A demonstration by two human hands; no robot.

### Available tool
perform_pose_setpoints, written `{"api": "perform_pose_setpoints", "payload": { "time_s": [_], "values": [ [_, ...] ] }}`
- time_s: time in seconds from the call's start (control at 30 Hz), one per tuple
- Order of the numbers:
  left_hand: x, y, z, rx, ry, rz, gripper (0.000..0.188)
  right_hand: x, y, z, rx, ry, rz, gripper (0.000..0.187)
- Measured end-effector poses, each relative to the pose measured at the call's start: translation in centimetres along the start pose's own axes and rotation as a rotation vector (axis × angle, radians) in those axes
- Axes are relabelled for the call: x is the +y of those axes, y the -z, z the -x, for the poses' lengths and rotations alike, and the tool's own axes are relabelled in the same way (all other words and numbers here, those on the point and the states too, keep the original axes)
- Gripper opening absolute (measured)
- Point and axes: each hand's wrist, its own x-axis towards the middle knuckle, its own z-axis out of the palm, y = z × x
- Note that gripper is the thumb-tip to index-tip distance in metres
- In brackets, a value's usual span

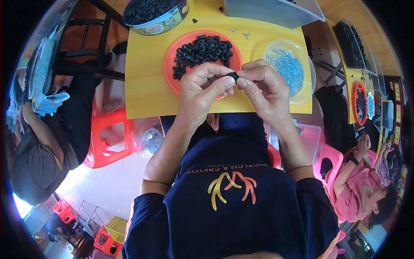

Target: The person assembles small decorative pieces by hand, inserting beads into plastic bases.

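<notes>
A small black plastic part point(233, 75) is pinched between my two hands above the table's near edge. My left hand point(206, 86) grips it between thumb and fingers. From the other side, the thumb and forefinger of my right hand point(266, 88) close on the same part; whether they also hold a tiny piece is too small to see. Just beyond my hands lies an orange-red plate point(169, 71) heaped with black plastic parts point(202, 51). To the right, a clear round tub point(308, 82) contains many small silvery-blue pieces point(285, 71).
On the yellow table point(144, 82) a round tin point(157, 28) of black parts stands far left, and a clear plastic bin point(269, 15) far right. Small silvery pieces point(246, 35) lie between. A red stool point(110, 138) and a seated person point(39, 159) are left; another person point(360, 185) sits right.
</notes>
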Motion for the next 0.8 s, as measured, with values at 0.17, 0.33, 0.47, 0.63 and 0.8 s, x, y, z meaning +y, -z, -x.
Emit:
{"api": "perform_pose_setpoints", "payload": {
  "time_s": [0.17,0.33,0.47,0.63,0.8],
  "values": [
    [-0.3,0.0,-0.1,-0.002,-0.017,-0.053,0.013,-0.5,0.5,-0.5,-0.075,-0.21,-0.157,0.011],
    [0.2,-0.4,-0.4,-0.012,-0.039,-0.079,0.013,-1.8,1.0,-0.9,-0.031,-0.402,-0.346,0.013],
    [0.4,-0.5,-0.4,-0.013,-0.03,-0.067,0.013,-0.9,1.0,-0.8,-0.052,-0.075,0.012,0.014],
    [0.3,-0.6,-0.4,-0.024,-0.003,-0.026,0.013,-0.5,0.7,-0.4,-0.022,-0.071,0.005,0.015],
    [0.5,-0.9,-0.3,-0.017,-0.026,-0.083,0.011,-1.8,0.9,-0.7,0.004,-0.356,-0.297,0.012]
  ]
}}
